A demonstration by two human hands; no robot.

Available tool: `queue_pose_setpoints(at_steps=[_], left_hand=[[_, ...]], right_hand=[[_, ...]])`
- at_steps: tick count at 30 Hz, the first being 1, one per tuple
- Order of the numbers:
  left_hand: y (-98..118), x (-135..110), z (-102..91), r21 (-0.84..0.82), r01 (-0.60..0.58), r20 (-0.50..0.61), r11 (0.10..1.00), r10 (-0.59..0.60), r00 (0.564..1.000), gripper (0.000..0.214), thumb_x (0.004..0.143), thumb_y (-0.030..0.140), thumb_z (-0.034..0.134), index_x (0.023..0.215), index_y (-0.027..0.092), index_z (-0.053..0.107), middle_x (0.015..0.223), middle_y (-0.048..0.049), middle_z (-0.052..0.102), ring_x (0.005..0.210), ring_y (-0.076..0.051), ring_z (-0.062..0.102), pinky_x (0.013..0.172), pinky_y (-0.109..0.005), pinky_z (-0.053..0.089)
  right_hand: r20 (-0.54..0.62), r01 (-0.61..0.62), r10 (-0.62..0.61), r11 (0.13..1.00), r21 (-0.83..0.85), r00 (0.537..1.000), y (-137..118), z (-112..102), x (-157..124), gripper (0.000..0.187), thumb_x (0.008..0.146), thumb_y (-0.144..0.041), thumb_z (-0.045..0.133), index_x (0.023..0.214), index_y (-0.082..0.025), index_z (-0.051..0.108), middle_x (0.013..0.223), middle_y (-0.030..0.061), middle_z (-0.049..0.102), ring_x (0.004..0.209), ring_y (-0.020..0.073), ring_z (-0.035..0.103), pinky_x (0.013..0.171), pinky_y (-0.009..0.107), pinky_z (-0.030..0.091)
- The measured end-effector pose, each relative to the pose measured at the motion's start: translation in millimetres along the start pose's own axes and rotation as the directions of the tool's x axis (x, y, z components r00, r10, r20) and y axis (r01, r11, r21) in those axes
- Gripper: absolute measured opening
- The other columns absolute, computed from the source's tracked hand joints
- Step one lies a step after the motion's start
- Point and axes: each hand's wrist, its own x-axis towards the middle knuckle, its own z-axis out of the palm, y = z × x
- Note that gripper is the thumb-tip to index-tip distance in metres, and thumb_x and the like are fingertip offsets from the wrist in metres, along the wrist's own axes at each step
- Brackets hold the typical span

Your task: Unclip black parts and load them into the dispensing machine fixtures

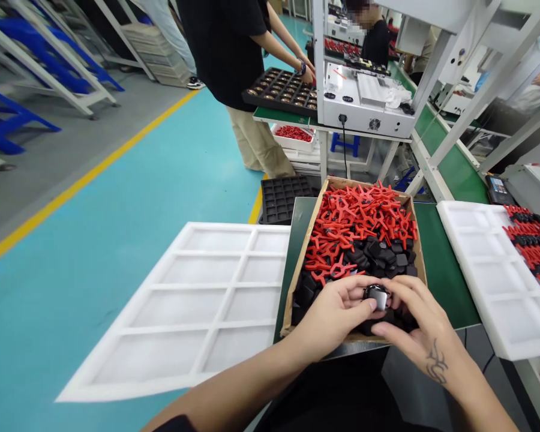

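Note:
Both of my hands meet over the near end of a cardboard box. My left hand and my right hand pinch together a small black part with a shiny metal face. The box holds several red X-shaped plastic pieces at the far end and several small black square parts nearer to me. My fingers are closed around the small part, just above the black pieces.
A white foam tray with bare compartments juts out left of the box. Another white tray on the right carries assembled red and black parts. A person in black stands ahead at a dark tray. A white machine sits behind the box.

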Motion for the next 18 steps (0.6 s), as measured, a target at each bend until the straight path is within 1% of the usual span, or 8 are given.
queue_pose_setpoints(at_steps=[2, 4, 6, 9, 12, 14, 16, 18], left_hand=[[0.3, -0.5, 0.4, -0.066, -0.002, 0.007, 0.998, 0.002, 1.000, 0.052, 0.076, 0.037, 0.098, 0.118, 0.013, 0.077, 0.108, -0.0123, 0.085, 0.104, -0.029, 0.081, 0.096, -0.041, 0.066], [0.2, -1.3, 0.8, -0.081, -0.012, 0.015, 0.997, 0.013, 1.000, 0.054, 0.075, 0.039, 0.099, 0.117, 0.013, 0.077, 0.106, -0.0132, 0.085, 0.105, -0.030, 0.081, 0.096, -0.044, 0.067], [0.1, -2.2, 0.9, -0.073, -0.034, 0.025, 0.997, 0.036, 0.999, 0.054, 0.076, 0.039, 0.099, 0.118, 0.013, 0.077, 0.106, -0.0140, 0.085, 0.105, -0.031, 0.081, 0.097, -0.045, 0.067], [-0.1, -3.4, 0.4, -0.083, -0.083, 0.021, 0.993, 0.085, 0.996, 0.051, 0.079, 0.038, 0.098, 0.118, 0.013, 0.077, 0.108, -0.0143, 0.085, 0.107, -0.031, 0.081, 0.097, -0.044, 0.067], [-1.1, -3.8, -0.4, -0.115, -0.132, -0.011, 0.985, 0.132, 0.991, 0.046, 0.082, 0.036, 0.096, 0.118, 0.014, 0.076, 0.109, -0.0146, 0.085, 0.109, -0.031, 0.081, 0.097, -0.045, 0.067], [-2.0, -3.7, -1.0, -0.133, -0.156, -0.032, 0.979, 0.153, 0.988, 0.044, 0.083, 0.034, 0.095, 0.118, 0.015, 0.077, 0.108, -0.0146, 0.085, 0.110, -0.032, 0.081, 0.097, -0.044, 0.067], [-2.8, -3.2, -1.5, -0.146, -0.168, -0.043, 0.975, 0.164, 0.986, 0.043, 0.083, 0.034, 0.095, 0.116, 0.015, 0.077, 0.107, -0.0145, 0.085, 0.110, -0.032, 0.081, 0.097, -0.044, 0.067], [-3.4, -2.5, -1.9, -0.153, -0.173, -0.044, 0.973, 0.169, 0.985, 0.042, 0.083, 0.034, 0.095, 0.115, 0.014, 0.078, 0.107, -0.0145, 0.086, 0.110, -0.033, 0.081, 0.097, -0.045, 0.067]], right_hand=[[-0.062, -0.031, 0.032, 0.999, 0.013, 0.998, 5.2, -6.0, 9.6, 0.039, 0.106, -0.034, 0.066, 0.144, -0.027, 0.059, 0.123, 0.0100, 0.066, 0.105, 0.0236, 0.070, 0.089, 0.035, 0.059], [-0.152, -0.081, 0.080, 0.997, 0.004, 0.985, 16.0, -8.7, 27.1, 0.023, 0.110, -0.034, 0.058, 0.129, -0.024, 0.066, 0.108, 0.0076, 0.070, 0.092, 0.0218, 0.070, 0.080, 0.034, 0.058], [-0.185, -0.134, 0.123, 0.990, -0.047, 0.975, 28.4, -6.5, 50.7, 0.018, 0.111, -0.036, 0.056, 0.112, -0.023, 0.069, 0.096, 0.0055, 0.072, 0.083, 0.0210, 0.069, 0.077, 0.033, 0.056], [-0.174, -0.155, 0.130, 0.979, -0.136, 0.976, 39.7, 4.3, 88.4, 0.024, 0.108, -0.042, 0.061, 0.094, -0.023, 0.066, 0.088, 0.0033, 0.069, 0.076, 0.0208, 0.066, 0.076, 0.033, 0.054], [-0.169, -0.166, 0.117, 0.933, -0.320, 0.979, 39.5, 17.9, 116.8, 0.032, 0.102, -0.051, 0.069, 0.087, -0.023, 0.062, 0.095, 0.0059, 0.066, 0.082, 0.0234, 0.066, 0.080, 0.036, 0.054], [-0.135, -0.162, 0.112, 0.880, -0.447, 0.984, 37.4, 24.9, 127.1, 0.035, 0.100, -0.053, 0.071, 0.084, -0.023, 0.061, 0.098, 0.0088, 0.065, 0.088, 0.0268, 0.067, 0.083, 0.038, 0.054], [-0.093, -0.140, 0.108, 0.856, -0.498, 0.990, 37.4, 28.6, 130.6, 0.028, 0.103, -0.043, 0.069, 0.085, -0.023, 0.060, 0.095, 0.0094, 0.066, 0.090, 0.0289, 0.067, 0.083, 0.038, 0.054], [-0.062, -0.117, 0.099, 0.858, -0.500, 0.993, 39.9, 28.4, 128.9, 0.019, 0.105, -0.029, 0.063, 0.087, -0.024, 0.059, 0.089, 0.0073, 0.067, 0.087, 0.0278, 0.067, 0.082, 0.037, 0.053]])
